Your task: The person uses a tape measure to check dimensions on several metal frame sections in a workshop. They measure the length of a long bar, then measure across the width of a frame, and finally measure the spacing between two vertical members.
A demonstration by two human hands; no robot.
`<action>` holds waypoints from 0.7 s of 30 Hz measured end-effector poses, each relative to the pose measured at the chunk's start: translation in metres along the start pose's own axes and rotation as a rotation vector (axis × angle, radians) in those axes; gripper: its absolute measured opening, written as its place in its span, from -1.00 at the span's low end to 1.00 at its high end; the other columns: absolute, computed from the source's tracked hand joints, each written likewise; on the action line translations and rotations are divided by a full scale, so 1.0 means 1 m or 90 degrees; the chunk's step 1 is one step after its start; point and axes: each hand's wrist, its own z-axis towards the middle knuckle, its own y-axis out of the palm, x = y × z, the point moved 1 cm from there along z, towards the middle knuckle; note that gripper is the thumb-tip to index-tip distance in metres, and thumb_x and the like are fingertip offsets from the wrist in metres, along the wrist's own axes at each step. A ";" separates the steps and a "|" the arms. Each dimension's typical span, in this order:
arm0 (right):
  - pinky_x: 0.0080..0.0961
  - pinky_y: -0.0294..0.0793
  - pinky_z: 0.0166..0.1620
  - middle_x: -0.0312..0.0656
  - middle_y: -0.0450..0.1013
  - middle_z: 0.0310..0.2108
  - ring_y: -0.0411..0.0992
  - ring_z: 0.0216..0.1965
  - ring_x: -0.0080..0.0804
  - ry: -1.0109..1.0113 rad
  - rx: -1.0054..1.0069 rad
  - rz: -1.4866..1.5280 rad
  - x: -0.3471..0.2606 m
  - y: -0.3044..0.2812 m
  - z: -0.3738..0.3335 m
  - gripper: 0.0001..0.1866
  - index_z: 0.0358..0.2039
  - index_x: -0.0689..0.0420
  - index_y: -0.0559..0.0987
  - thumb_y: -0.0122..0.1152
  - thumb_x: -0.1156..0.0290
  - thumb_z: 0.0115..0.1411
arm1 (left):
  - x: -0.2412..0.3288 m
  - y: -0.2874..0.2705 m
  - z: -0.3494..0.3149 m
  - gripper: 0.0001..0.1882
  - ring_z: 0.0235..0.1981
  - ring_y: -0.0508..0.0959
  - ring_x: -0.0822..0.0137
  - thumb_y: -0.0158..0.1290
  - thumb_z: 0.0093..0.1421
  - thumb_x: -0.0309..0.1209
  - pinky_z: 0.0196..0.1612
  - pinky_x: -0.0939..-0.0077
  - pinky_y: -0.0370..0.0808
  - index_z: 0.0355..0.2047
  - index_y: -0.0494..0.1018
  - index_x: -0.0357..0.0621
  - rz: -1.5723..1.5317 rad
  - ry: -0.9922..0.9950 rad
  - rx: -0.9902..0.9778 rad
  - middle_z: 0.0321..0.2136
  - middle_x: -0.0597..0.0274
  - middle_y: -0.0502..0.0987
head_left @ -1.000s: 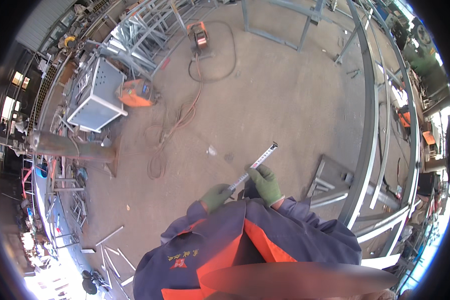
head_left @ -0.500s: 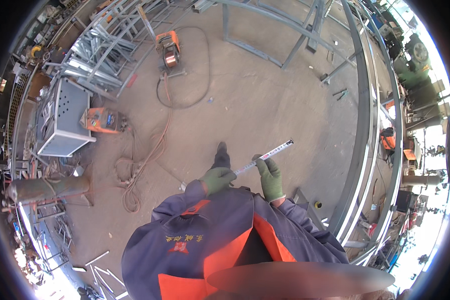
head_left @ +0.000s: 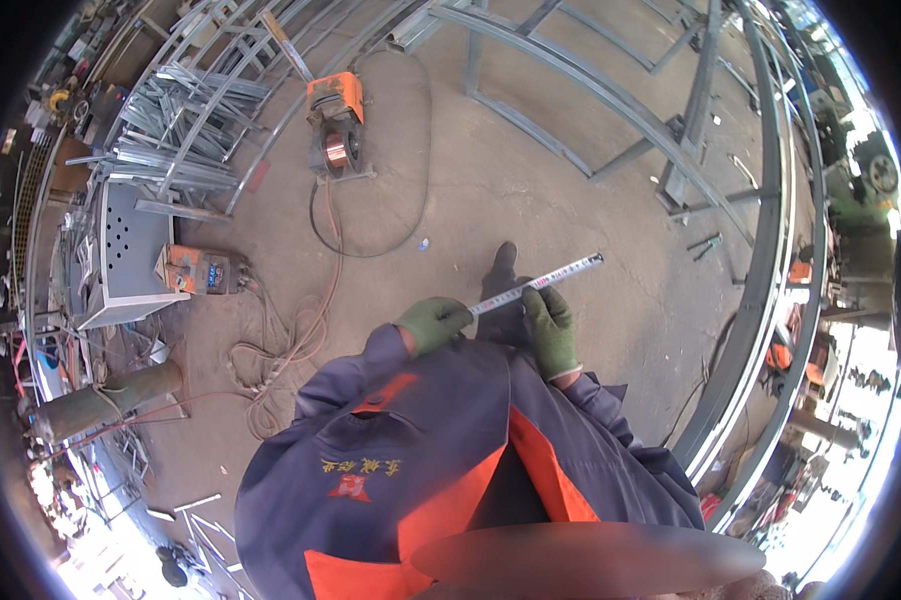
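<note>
One tape measure (head_left: 500,299) is being clasped in the curled left hand (head_left: 436,324). Its strip (head_left: 574,268) is being pinched by the forward-pointing right hand (head_left: 553,331).

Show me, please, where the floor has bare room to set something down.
Bare floor lies ahead of the measuring tape, between the black cable loop and the greenish tool, and between the right hand and the long steel beam. It is crowded at left, with tangled hoses and piled metal profiles.

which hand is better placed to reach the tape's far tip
Probably the right hand: it holds the measuring tape nearer that tip, while the left hand is at the opposite end.
</note>
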 end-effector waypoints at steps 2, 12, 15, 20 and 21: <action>-0.56 0.54 0.03 -0.33 0.66 -0.12 0.55 -0.08 -0.58 0.049 0.012 -0.066 -0.015 -0.008 0.069 -0.73 0.09 0.19 0.70 0.24 0.34 0.52 | 0.023 -0.018 0.045 -0.64 -0.22 0.68 0.39 0.14 0.47 -0.25 -0.10 0.40 0.64 0.05 0.64 -0.31 0.001 -0.019 0.041 -0.20 0.14 0.72; -0.54 0.53 0.04 -0.27 0.66 -0.04 0.54 -0.07 -0.57 -0.081 -0.195 -0.094 -0.152 -0.017 0.353 -0.71 0.12 0.20 0.69 0.21 0.36 0.51 | 0.112 -0.134 0.205 -0.70 -0.20 0.66 0.42 0.14 0.48 -0.32 -0.09 0.45 0.60 0.04 0.65 -0.28 -0.013 -0.050 0.282 -0.21 0.22 0.73; -0.56 0.51 0.05 -0.27 0.66 -0.02 0.52 -0.04 -0.57 -0.076 -0.206 -0.115 -0.173 -0.011 0.405 -0.70 0.13 0.20 0.69 0.23 0.36 0.49 | 0.102 -0.199 0.229 -0.72 -0.23 0.66 0.41 0.18 0.45 -0.31 -0.09 0.43 0.60 -0.02 0.68 -0.27 -0.037 -0.036 0.383 -0.26 0.23 0.73; -0.46 0.55 0.14 -0.17 0.67 0.00 0.57 0.04 -0.45 -0.021 -0.206 -0.156 -0.192 0.021 0.482 -0.68 0.15 0.24 0.67 0.21 0.39 0.49 | 0.094 -0.337 0.261 -0.71 -0.26 0.66 0.39 0.22 0.42 -0.29 -0.14 0.39 0.64 -0.05 0.68 -0.29 -0.043 -0.122 0.457 -0.27 0.22 0.73; -0.41 0.57 0.18 -0.14 0.67 0.01 0.58 0.06 -0.40 -0.017 -0.216 -0.162 -0.194 0.031 0.495 -0.69 0.15 0.26 0.67 0.20 0.40 0.50 | 0.093 -0.364 0.267 -0.70 -0.26 0.66 0.38 0.21 0.42 -0.29 -0.16 0.39 0.65 -0.04 0.68 -0.31 -0.045 -0.139 0.454 -0.26 0.21 0.72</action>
